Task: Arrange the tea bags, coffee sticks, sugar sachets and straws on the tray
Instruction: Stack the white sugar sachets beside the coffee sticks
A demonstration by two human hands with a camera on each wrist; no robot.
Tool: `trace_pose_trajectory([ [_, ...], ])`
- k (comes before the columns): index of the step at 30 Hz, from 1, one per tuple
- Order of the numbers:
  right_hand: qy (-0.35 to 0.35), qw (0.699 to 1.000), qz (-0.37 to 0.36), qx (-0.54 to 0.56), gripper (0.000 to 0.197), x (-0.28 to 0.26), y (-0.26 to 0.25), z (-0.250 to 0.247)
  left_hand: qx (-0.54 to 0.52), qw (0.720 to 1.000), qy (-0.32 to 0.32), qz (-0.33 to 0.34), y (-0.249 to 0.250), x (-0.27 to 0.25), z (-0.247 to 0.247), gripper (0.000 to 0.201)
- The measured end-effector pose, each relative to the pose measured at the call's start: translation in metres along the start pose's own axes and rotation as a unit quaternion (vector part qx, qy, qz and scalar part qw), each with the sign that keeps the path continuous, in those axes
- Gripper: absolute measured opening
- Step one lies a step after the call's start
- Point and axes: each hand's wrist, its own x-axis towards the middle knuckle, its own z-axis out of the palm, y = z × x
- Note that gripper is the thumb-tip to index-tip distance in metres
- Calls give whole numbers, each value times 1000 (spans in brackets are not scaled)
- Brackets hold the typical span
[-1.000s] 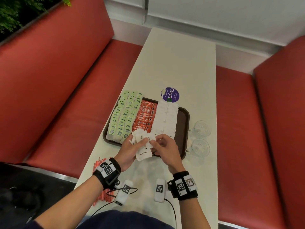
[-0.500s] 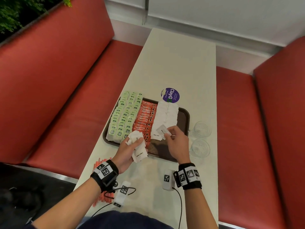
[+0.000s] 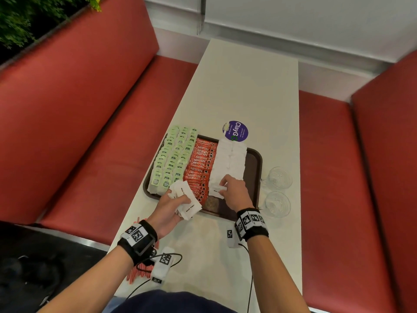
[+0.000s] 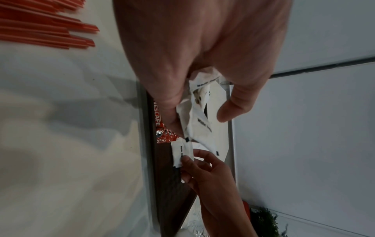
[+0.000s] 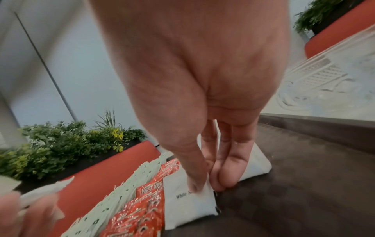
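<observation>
White sugar sachets (image 3: 229,163): column at 3 o'clock of coffee sticks (image 3: 200,168) on tray (image 3: 256,163).
Right hand (image 3: 235,192): grip pinching nearest sachet (image 5: 192,203).
Left hand (image 3: 169,211): grip clutching sachet bundle (image 3: 186,199).
Straws (image 4: 40,27): tabletop (image 3: 248,91), 7 o'clock.

1. One tray (image 3: 256,158) is counted
2. Three columns of green tea bags (image 3: 173,159) are seen, too many to count
3. One block of red coffee sticks (image 3: 200,166) is seen
4. Two glasses (image 3: 279,177) are counted
5. Two hands are counted: left hand (image 3: 167,213) and right hand (image 3: 237,193)
</observation>
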Motion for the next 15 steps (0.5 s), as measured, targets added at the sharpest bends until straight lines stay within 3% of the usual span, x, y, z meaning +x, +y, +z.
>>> trace_pose_trajectory([
  [15,107,994,-7,9,27,-17,-6,13,23,1000,-2,15,5,-1,8,62],
])
